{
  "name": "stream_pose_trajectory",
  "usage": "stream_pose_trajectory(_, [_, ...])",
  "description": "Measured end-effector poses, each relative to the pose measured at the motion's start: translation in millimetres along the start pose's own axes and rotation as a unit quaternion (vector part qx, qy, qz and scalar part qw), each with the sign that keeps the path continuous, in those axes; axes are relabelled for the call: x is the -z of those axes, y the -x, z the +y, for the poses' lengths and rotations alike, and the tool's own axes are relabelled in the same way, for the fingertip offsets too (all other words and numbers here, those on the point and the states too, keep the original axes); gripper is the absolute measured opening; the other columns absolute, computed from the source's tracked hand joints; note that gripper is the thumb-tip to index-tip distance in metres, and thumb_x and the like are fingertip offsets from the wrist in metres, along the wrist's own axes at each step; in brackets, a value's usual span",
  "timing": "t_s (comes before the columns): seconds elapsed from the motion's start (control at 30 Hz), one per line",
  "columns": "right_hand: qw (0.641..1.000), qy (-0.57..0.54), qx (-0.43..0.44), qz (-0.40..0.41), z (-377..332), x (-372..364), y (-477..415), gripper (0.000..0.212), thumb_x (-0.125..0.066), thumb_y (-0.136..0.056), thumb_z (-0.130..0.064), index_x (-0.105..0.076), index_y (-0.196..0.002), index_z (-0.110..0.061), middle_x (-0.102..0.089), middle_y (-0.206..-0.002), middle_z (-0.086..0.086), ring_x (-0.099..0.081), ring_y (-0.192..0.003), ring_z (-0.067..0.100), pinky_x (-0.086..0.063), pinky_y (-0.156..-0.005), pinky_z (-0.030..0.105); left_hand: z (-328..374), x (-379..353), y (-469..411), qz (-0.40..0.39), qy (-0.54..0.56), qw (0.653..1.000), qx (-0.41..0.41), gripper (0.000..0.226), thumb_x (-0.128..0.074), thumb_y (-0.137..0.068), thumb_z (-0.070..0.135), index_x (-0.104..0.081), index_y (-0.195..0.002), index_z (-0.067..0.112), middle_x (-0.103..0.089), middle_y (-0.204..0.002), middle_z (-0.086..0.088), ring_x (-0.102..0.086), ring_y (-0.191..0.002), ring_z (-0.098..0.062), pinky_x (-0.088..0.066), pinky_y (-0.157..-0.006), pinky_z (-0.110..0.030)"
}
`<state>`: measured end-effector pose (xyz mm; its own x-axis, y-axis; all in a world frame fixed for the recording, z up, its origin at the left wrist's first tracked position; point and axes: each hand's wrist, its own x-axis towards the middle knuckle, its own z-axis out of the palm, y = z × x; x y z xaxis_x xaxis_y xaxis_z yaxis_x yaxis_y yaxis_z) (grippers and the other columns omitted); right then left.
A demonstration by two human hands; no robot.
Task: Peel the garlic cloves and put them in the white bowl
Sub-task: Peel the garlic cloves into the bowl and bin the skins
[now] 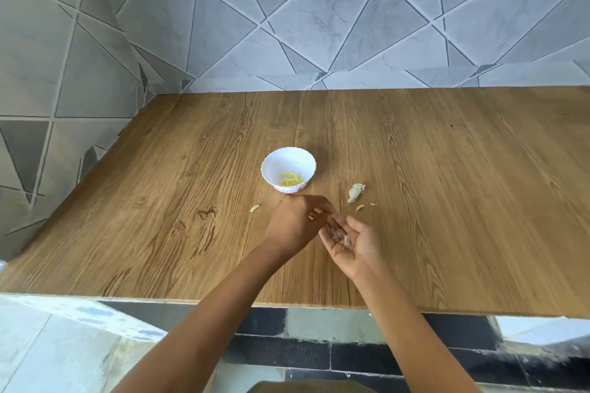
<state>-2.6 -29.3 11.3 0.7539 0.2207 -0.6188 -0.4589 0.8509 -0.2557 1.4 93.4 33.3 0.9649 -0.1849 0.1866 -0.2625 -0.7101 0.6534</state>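
Right hand [354, 241] lies flat, palm up, carrying garlic [338, 233]; left hand [295, 223] pinches its skin [346, 241]. I advise stripping it clean before the bowl [271, 166].

The white bowl [277, 163] has a red-patterned band at its foot and holds pale yellow cloves [290, 179]. Under it the table [447, 201] is brown with darker grain. Behind it the wall tiles [319, 25] are veined grey triangles — a few charcoal — edged by pale lines. Right of it, a garlic piece [355, 192] is off-white.
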Motion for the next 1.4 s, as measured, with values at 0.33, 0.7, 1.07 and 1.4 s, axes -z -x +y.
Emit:
stream_pose_trajectory(0.33, [0.993,-0.066,0.091,0.024,-59.5,49.9,28.9,0.036,-0.035,-0.101,-0.016,-0.061,-0.102,0.008,-0.065,-0.102,0.022,-0.062,-0.097,0.03,-0.049,-0.089,0.038,28.1,-43.1,-50.3,-0.045,-0.076,0.996,-0.032,0.015,-0.064,-0.085,0.02,-0.075,-0.096,0.023,-0.072,-0.092,0.006,-0.062,-0.08,-0.011,-0.049,-0.069,-0.026])
stream_pose_trajectory(0.7, [0.997,0.065,-0.018,-0.03,-35.7,29.2,11.5,0.034,-0.035,-0.101,-0.016,-0.061,-0.101,0.006,-0.069,-0.093,0.02,-0.062,-0.097,0.029,-0.055,-0.074,0.038,-12.2,-15.1,25.2,0.11,0.041,0.987,0.111,0.013,-0.072,-0.08,0.008,-0.075,-0.088,0.017,-0.071,-0.082,0.011,-0.065,-0.072,0.0,-0.053,-0.072,-0.015])
stream_pose_trajectory(1.07, [0.912,0.27,-0.275,-0.138,110.3,-10.1,12.5,0.034,-0.035,-0.1,-0.017,-0.06,-0.103,0.006,-0.069,-0.093,0.02,-0.07,-0.08,0.028,-0.056,-0.075,0.036,-38.0,53.7,200.9,0.319,0.004,0.872,0.371,0.012,-0.071,-0.083,0.013,-0.074,-0.094,0.017,-0.071,-0.094,0.003,-0.066,-0.082,-0.009,-0.053,-0.076,-0.021])
stream_pose_trajectory(1.4, [0.82,0.405,-0.37,-0.165,339.4,-16.9,6.7,0.031,-0.036,-0.099,-0.014,-0.06,-0.102,0.005,-0.07,-0.088,0.017,-0.069,-0.078,0.025,-0.056,-0.074,0.033,-119.3,101.5,366.7,0.47,0.047,0.713,0.518,0.019,-0.069,-0.078,0.006,-0.07,-0.076,0.025,-0.069,-0.078,0.009,-0.061,-0.066,0.005,-0.053,-0.071,-0.02])
